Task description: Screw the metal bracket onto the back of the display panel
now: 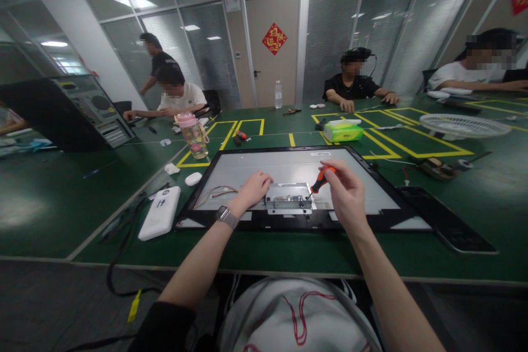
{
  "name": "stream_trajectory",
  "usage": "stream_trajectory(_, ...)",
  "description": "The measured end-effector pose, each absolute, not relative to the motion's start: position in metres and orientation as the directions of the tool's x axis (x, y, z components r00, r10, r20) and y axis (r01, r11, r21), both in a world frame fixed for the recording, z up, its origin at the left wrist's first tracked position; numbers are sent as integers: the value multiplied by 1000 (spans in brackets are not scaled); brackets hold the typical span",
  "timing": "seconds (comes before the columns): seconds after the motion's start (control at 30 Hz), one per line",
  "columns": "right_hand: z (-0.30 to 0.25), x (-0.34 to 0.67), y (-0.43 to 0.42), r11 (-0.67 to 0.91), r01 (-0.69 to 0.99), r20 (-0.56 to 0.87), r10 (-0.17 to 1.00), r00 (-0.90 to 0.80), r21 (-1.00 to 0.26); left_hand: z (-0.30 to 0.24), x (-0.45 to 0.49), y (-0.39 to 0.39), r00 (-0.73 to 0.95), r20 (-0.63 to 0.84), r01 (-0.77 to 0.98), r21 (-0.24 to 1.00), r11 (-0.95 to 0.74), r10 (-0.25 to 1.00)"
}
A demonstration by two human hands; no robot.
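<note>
Head view: looks down over the lap onto a green bench (272,253)
Right hand (347,192): fingers grasping the red-and-black screwdriver (322,177) by its handle
Screwdriver: tilted, its shaft pointing down and to the left at the right part of the metal bracket (284,204); the tip is too small to tell whether it sits in a screw
Left hand (253,190): laid at the bracket's left end; I cannot tell whether its fingers pinch the edge or only rest there
Left wrist: wears a watch (226,217) with a grey band
Metal bracket: on the near part of the flat panel (264,168), between the two hands
Flat panel: lies on the bench, grey with a black border, thin wires (225,191) across its left side
Left of the panel: a white block (160,213) with dark marks, and a small white case (193,179)
Right of the panel: a long black slab (447,220), just beside its near corner
Beyond the panel: a pink-lidded bottle (193,138) and a green tissue pack (343,131)
Far right: a round white grille (465,125)
Far left: a tilted computer case (68,113)
</note>
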State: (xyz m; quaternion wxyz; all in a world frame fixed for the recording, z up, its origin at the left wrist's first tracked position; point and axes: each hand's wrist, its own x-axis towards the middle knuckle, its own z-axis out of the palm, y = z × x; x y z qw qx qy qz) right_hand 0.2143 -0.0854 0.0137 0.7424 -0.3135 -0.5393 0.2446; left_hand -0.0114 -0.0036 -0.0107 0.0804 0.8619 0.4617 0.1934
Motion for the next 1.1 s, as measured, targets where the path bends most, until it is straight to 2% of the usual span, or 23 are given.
stream_trajectory(0.2,15,213,-86,652,-111,604,744,284,-750,-11,-12,-3,503,265,759,319,-567,823)
stream_trajectory(0.43,15,214,-86,691,38,666,679,309,-722,-11,-11,-3,503,266,768,300,-566,822)
stream_trajectory(0.63,16,213,-86,661,-93,613,733,295,-745,-10,-11,-4,505,263,764,307,-567,822)
stream_trajectory(0.83,17,212,-88,669,18,649,713,264,-743,-11,-12,-4,506,266,759,315,-570,821)
stream_trajectory(1.0,18,210,-90,651,-50,623,744,241,-757,-13,-12,-1,505,268,756,320,-570,820)
stream_trajectory(1.1,19,210,-91,656,-11,637,738,222,-755,-14,-13,-1,504,270,749,336,-571,820)
